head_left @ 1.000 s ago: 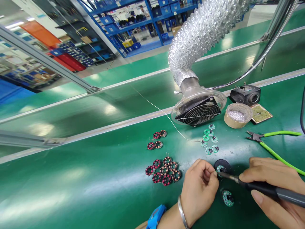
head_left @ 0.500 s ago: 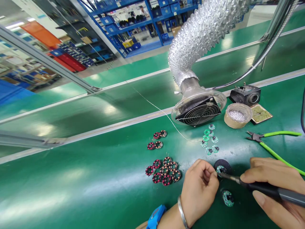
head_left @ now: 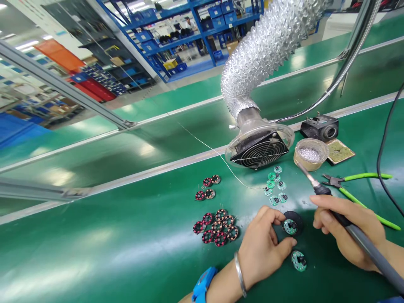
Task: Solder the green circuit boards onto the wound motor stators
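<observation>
Moved away from the board [head_left: 289, 227] since earlier, the soldering iron [head_left: 366, 243] is pointing to eleven o'clock, clamped in the right hand [head_left: 350, 225]. Board on black disc [head_left: 297, 217] is lying at two o'clock from the left hand [head_left: 265, 248], whose finger and thumb are standing apart; keeping the disc still is probably helping.

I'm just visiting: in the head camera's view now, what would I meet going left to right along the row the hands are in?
Coils → left hand → black disc bearing a green board → right hand, gripping a soldering iron.
</observation>
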`<state>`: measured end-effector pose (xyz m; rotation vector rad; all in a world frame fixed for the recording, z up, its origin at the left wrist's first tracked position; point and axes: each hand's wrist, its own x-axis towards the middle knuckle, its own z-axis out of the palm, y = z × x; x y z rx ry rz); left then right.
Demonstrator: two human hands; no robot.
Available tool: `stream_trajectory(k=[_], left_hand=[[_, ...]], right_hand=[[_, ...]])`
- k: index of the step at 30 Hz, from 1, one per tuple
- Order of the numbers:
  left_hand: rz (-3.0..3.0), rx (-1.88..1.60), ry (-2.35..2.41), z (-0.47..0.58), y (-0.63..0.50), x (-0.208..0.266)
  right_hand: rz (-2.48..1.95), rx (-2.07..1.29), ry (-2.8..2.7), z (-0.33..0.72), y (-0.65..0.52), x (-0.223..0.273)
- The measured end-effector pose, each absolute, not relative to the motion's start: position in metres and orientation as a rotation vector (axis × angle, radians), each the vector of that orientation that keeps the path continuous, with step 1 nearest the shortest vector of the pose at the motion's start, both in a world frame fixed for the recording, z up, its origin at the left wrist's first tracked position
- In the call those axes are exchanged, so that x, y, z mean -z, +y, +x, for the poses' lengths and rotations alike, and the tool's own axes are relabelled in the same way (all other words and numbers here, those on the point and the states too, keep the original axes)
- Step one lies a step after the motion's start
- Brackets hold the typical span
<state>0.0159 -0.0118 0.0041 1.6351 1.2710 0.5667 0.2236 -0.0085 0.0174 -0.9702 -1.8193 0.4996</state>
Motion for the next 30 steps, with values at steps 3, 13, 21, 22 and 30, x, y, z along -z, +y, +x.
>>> stream_trajectory(k=[3, 13, 21, 22, 30], left_hand=[[1.692, -0.582, 1.197, 0.015, -0.003, -0.001], [1.715, -0.557, 1.072, 0.005, 0.016, 0.001], [1.618, -0.71, 1.045, 0.004, -0.01, 0.004], [1.614, -0.722, 1.045, 0.005, -0.011, 0.004], [1.602, -0.765, 1.056, 0.008, -0.014, 0.004]], right_hand=[[-0.918, -0.513, -1.885, 0.217, -0.006, -0.012], [-0.859, -0.499, -2.092, 0.202, -0.005, -0.003], [-0.866, -0.721, -2.139, 0.203, -0.003, 0.001], [-0.87, -0.759, -2.133, 0.204, -0.003, 0.001], [-0.849, -0.827, -2.124, 0.211, -0.004, -0.004]])
